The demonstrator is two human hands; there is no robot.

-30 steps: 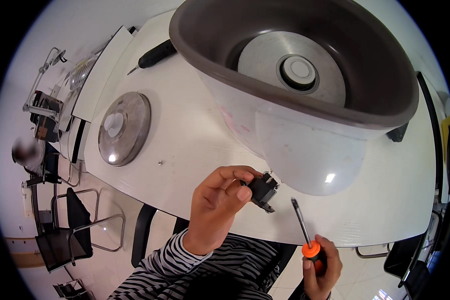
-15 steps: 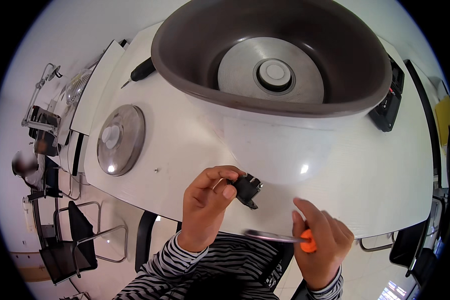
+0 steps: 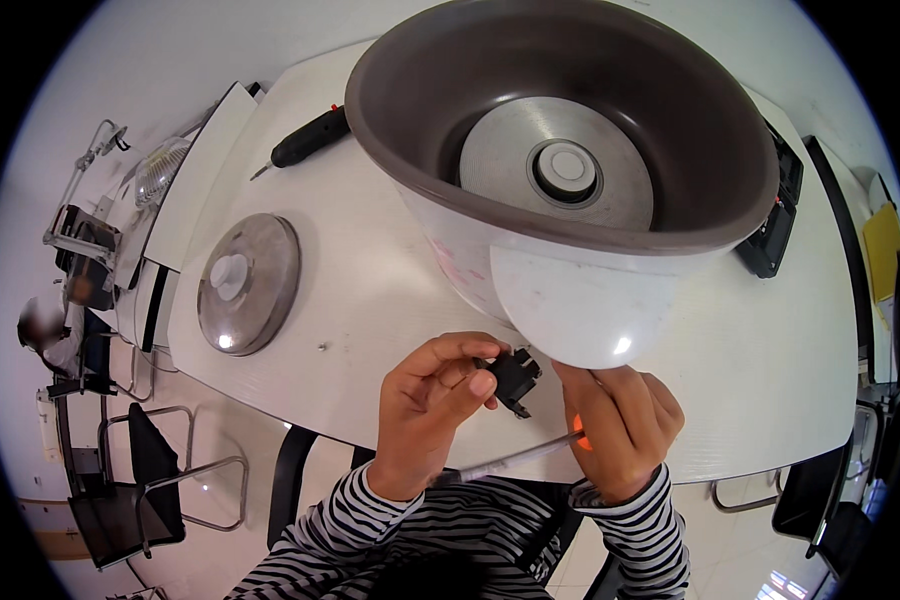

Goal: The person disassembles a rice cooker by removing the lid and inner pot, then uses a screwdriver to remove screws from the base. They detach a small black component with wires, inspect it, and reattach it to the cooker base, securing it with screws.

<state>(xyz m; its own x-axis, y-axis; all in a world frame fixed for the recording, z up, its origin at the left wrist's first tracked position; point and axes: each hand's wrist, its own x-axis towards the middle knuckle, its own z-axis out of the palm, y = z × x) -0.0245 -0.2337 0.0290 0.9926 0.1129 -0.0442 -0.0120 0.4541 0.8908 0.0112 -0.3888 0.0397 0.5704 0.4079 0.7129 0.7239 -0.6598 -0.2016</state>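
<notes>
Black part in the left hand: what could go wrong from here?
The black part, pinched at the fingertips of the left hand, might slip. The screwdriver in the right hand points toward the left wrist and could poke it. The small metal piece lying loose could get knocked away.

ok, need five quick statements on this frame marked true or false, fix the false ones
1. The left hand holds the black part. True.
2. The right hand is empty. False: it holds the screwdriver.
3. The lid sits on the cooker. False: it lies on the table, left of the cooker.
4. A metal disc is inside the cooker. True.
5. The black driver lies in the cooker. False: it lies on the table.
</notes>
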